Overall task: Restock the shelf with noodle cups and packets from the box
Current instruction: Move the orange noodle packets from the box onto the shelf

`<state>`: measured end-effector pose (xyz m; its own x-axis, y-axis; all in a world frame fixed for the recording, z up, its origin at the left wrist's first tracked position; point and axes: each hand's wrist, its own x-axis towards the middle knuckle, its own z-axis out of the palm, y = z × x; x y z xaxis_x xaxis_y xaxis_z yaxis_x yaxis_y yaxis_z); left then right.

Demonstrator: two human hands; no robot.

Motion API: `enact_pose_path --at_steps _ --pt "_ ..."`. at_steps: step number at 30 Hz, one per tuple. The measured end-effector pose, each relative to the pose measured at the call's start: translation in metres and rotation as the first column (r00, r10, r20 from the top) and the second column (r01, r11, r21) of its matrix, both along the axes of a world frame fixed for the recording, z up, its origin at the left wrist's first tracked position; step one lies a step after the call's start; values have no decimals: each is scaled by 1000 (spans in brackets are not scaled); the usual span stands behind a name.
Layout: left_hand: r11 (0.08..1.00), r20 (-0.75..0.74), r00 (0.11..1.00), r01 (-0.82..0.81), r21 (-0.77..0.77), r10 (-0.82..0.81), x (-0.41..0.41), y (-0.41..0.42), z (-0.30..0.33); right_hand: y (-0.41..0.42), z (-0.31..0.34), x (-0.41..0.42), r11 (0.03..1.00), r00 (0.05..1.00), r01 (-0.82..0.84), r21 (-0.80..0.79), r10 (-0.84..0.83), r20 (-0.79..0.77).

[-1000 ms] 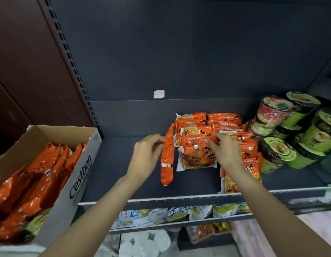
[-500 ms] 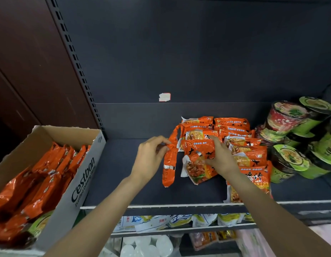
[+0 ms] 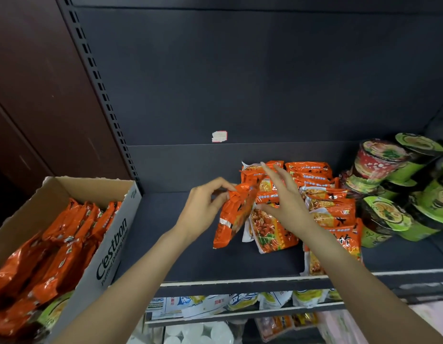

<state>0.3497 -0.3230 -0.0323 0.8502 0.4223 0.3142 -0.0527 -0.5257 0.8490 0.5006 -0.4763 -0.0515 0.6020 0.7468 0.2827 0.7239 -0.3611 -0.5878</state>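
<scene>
While our left hand pinches an upright orange noodle packet on the dark shelf, our right hand spreads straight fingers over the stacked packets beside the noodle cups; the box sits left.

Left hand pinches an orange packet beside the open right hand.

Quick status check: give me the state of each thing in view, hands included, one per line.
left hand: pinching the top of an orange packet
right hand: fingers spread, resting on the packet pile
box: open, packets inside
cups: piled on their sides
shelf: left part bare
</scene>
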Motion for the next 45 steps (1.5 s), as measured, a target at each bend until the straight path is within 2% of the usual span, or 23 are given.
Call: enact_pose_path --at_steps 3,5,9,11,13,15,18,21,25,28,35,38,45 --pt "996 -20 996 92 -5 -92 9 -9 7 -7 19 -3 996 995 -89 -3 89 54" --pt "993 -23 993 116 -29 -117 16 -16 9 -15 21 0 996 995 -89 -26 90 53" --pt "991 -41 994 98 -91 -102 28 -28 0 -34 10 3 1000 998 2 -28 -4 -63" --pt "989 -121 990 62 -131 -78 29 -28 -11 -43 -1 4 997 994 79 -20 -80 -69" --pt "984 -221 970 69 -163 -104 29 -26 -27 -50 -15 4 988 992 125 -89 -127 -23" --pt "989 -323 940 75 -126 -112 27 -26 -43 -53 -31 4 981 985 170 -91 -172 -17" --pt "997 -407 912 70 26 -54 31 -24 -63 -53 -47 7 963 963 265 -38 -267 -46" --pt "997 -415 909 61 43 -37 41 -26 -70 -51 -54 6 950 950 295 -101 -303 -73" --pt "988 -394 917 9 154 53 55 -29 -71 -45 -51 1 943 947 286 -169 -305 -99" --pt "980 -394 917 24 198 57 63 -25 -68 -37 -46 2 934 966 249 -257 -257 -1" --pt "982 -474 880 64 177 28 71 -36 -80 -26 -57 7 868 927 347 -354 -259 273" --pt "986 -469 882 40 164 43 69 -38 -81 -24 -57 1 895 946 296 -335 -227 230" --pt "926 -368 905 -67 372 213 21 -15 -55 7 -39 -36 988 987 141 -70 -145 -64"
